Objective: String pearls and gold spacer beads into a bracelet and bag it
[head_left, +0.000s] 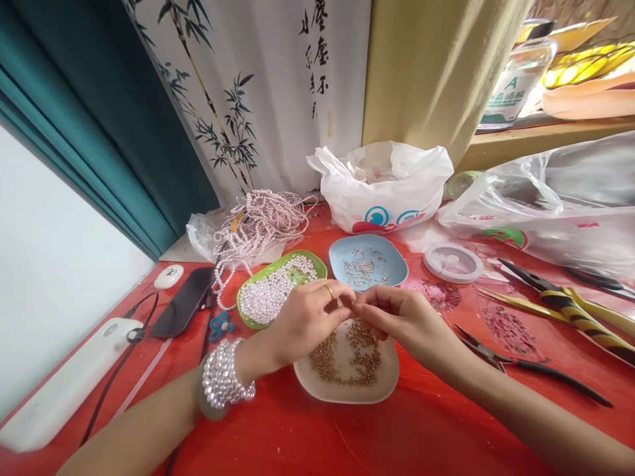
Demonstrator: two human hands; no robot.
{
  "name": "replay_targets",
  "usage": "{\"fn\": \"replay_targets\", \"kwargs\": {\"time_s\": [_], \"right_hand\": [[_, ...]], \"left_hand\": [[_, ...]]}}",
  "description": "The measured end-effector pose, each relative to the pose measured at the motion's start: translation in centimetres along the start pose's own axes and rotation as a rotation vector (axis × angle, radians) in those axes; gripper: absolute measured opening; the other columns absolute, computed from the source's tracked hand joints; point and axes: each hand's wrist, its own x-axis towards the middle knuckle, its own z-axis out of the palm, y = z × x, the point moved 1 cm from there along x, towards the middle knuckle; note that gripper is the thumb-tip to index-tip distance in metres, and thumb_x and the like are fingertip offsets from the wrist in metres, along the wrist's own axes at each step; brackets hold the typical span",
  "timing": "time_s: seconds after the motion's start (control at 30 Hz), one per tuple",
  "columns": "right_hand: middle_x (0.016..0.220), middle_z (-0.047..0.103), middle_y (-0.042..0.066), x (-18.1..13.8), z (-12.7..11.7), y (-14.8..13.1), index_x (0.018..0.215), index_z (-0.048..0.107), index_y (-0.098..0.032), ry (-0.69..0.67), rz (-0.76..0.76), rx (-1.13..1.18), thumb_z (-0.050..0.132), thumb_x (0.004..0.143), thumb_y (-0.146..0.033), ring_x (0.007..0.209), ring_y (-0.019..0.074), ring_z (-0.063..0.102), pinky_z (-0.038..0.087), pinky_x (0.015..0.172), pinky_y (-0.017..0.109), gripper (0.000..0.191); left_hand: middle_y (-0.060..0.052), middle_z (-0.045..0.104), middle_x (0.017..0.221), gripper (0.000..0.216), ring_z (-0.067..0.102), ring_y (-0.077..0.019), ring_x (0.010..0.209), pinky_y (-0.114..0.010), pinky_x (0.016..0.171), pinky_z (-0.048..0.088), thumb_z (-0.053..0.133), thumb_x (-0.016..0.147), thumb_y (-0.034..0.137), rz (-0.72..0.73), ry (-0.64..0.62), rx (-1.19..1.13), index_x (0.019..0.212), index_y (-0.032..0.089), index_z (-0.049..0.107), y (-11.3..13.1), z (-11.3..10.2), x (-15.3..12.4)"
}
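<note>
My left hand [305, 317] and my right hand [404, 317] meet fingertip to fingertip above a beige dish [347, 387] of small brown beads. Both hands pinch something tiny between thumb and forefinger; I cannot make it out. My left wrist wears a wide pearl bracelet [223, 377], and a ring shows on one left finger. Just beyond the hands sit a green dish [278, 287] of white pearls and a blue dish [370, 261] with thin metal pins.
Pearl strands [258, 221] pile up at the back left. White plastic bags [381, 185] stand behind. A thread spool [452, 262], black pliers [526, 363] and yellow-handled pliers [570, 307] lie at the right. A phone [182, 309], cables and a white device [69, 383] lie at the left.
</note>
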Motion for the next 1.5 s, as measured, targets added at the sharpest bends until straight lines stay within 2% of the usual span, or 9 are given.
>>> {"fn": "replay_targets", "kwargs": {"time_s": [0.17, 0.37, 0.5, 0.67, 0.87, 1.03, 1.27, 1.4, 1.5], "right_hand": [[0.052, 0.049, -0.004, 0.2, -0.3, -0.1, 0.064, 0.058, -0.015, -0.044, 0.074, 0.14, 0.06, 0.072, -0.039, 0.047, 0.0073, 0.042, 0.033, 0.046, 0.021, 0.025], [0.05, 0.052, -0.004, 0.2, -0.5, 0.0, 0.06, 0.061, -0.015, -0.027, 0.068, 0.215, 0.065, 0.068, -0.04, 0.046, 0.0069, 0.044, 0.036, 0.047, 0.021, 0.027], [0.053, 0.058, -0.002, 0.2, -0.5, 0.2, 0.061, 0.064, -0.015, -0.042, 0.091, 0.256, 0.068, 0.065, -0.041, 0.048, 0.0079, 0.051, 0.042, 0.049, 0.022, 0.027], [0.06, 0.064, 0.0, 0.2, -0.5, 0.2, 0.064, 0.063, -0.014, -0.082, 0.123, 0.35, 0.069, 0.065, -0.039, 0.049, 0.0079, 0.058, 0.045, 0.051, 0.021, 0.026], [0.058, 0.065, -0.001, 0.2, -0.4, 0.1, 0.083, 0.055, -0.014, -0.223, 0.167, 0.455, 0.071, 0.065, -0.034, 0.046, 0.0084, 0.058, 0.044, 0.046, 0.02, 0.031], [0.056, 0.065, -0.001, 0.2, -0.7, 0.3, 0.08, 0.053, -0.013, -0.301, 0.173, 0.488, 0.07, 0.066, -0.032, 0.043, 0.0065, 0.057, 0.042, 0.043, 0.017, 0.029], [0.054, 0.066, -0.001, 0.3, -0.8, 0.6, 0.08, 0.05, -0.014, -0.306, 0.185, 0.477, 0.07, 0.066, -0.032, 0.04, 0.0058, 0.056, 0.042, 0.041, 0.015, 0.031], [0.054, 0.066, -0.001, 0.4, -0.6, 0.5, 0.08, 0.049, -0.015, -0.311, 0.178, 0.509, 0.071, 0.065, -0.033, 0.04, 0.0053, 0.056, 0.042, 0.042, 0.014, 0.032], [0.053, 0.066, -0.002, 0.4, -0.5, 0.5, 0.079, 0.048, -0.015, -0.319, 0.19, 0.534, 0.072, 0.064, -0.034, 0.04, 0.0049, 0.056, 0.042, 0.042, 0.014, 0.034]], "left_hand": [[-0.003, 0.066, 0.08, 0.007, 0.058, -0.0149, 0.072, -0.029, 0.067, 0.047, 0.059, 0.077, 0.019, 0.092, 0.115, -0.061, 0.083, 0.019, 0.062, 0.1, 0.0, -0.2], [-0.004, 0.07, 0.083, 0.009, 0.062, -0.0163, 0.076, -0.033, 0.071, 0.049, 0.059, 0.078, 0.018, 0.135, 0.175, -0.126, 0.083, 0.021, 0.066, -0.2, 0.5, -0.5], [-0.003, 0.07, 0.081, 0.01, 0.062, -0.0165, 0.074, -0.034, 0.069, 0.048, 0.06, 0.077, 0.017, 0.181, 0.206, -0.114, 0.082, 0.022, 0.067, -0.4, 0.4, -0.6], [-0.003, 0.067, 0.079, 0.013, 0.057, -0.015, 0.073, -0.032, 0.068, 0.046, 0.06, 0.077, 0.017, 0.234, 0.195, -0.081, 0.084, 0.024, 0.068, -0.4, -0.2, -0.3], [-0.002, 0.062, 0.072, 0.007, 0.054, -0.015, 0.069, -0.031, 0.066, 0.045, 0.064, 0.074, 0.023, 0.221, 0.176, -0.145, 0.076, 0.026, 0.07, -0.5, -0.5, 0.1], [-0.002, 0.061, 0.07, 0.006, 0.054, -0.015, 0.069, -0.031, 0.068, 0.045, 0.065, 0.072, 0.025, 0.203, 0.097, -0.2, 0.076, 0.026, 0.07, -0.6, -0.3, 0.2], [-0.002, 0.062, 0.072, 0.009, 0.053, -0.0152, 0.071, -0.03, 0.069, 0.044, 0.063, 0.074, 0.024, 0.209, 0.02, -0.156, 0.079, 0.027, 0.071, -0.3, -0.4, 0.1], [-0.003, 0.064, 0.074, 0.011, 0.053, -0.0156, 0.072, -0.03, 0.069, 0.044, 0.064, 0.074, 0.025, 0.19, 0.036, -0.161, 0.084, 0.025, 0.069, -0.2, -0.4, 0.1], [-0.003, 0.064, 0.07, 0.01, 0.053, -0.0155, 0.07, -0.029, 0.067, 0.044, 0.065, 0.072, 0.026, 0.176, 0.06, -0.181, 0.081, 0.022, 0.068, -0.3, -0.4, 0.2]]}}
